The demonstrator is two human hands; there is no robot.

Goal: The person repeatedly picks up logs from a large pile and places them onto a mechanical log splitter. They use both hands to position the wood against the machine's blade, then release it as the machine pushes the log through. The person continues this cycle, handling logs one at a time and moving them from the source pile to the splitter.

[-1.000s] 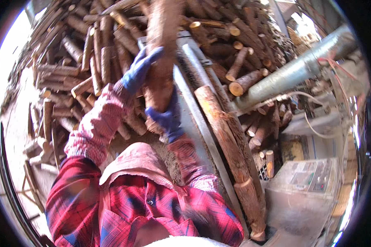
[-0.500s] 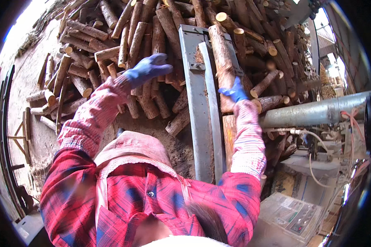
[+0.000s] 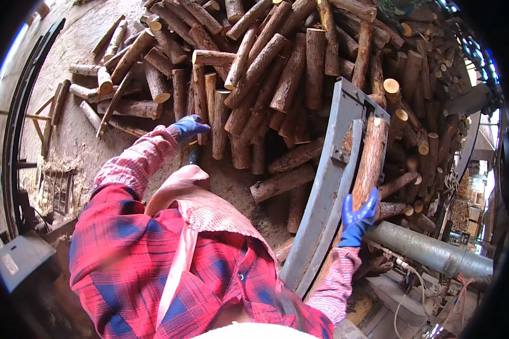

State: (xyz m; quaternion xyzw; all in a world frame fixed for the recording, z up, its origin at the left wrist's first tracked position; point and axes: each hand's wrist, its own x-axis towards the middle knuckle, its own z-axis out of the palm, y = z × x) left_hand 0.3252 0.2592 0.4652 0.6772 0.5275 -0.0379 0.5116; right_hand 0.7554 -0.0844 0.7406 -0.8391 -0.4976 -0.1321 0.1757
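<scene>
My left hand [image 3: 191,127], in a blue glove, is held out above the ground beside the log pile. Its fingers stretch toward an upright-leaning log [image 3: 220,124], and nothing shows in them. On the right, my right hand [image 3: 359,217], also gloved in blue, lies against a bark-covered log [image 3: 371,152] with thumb and fingers spread. That log rests lengthwise along a grey metal trough [image 3: 314,220], its pale cut end pointing away from me. My right forearm partly hides the near part of the trough.
A large heap of cut logs [image 3: 291,73] fills the far side. A thick grey pipe [image 3: 430,248] reaches in from the right, with thin hoses [image 3: 415,271] below it. At the lower left stands a grey metal box [image 3: 20,257].
The view has swung left, so the trough and heap appear farther right. The log has come back toward me along the trough, with my right hand on it. My left hand's fingers are closer together.
</scene>
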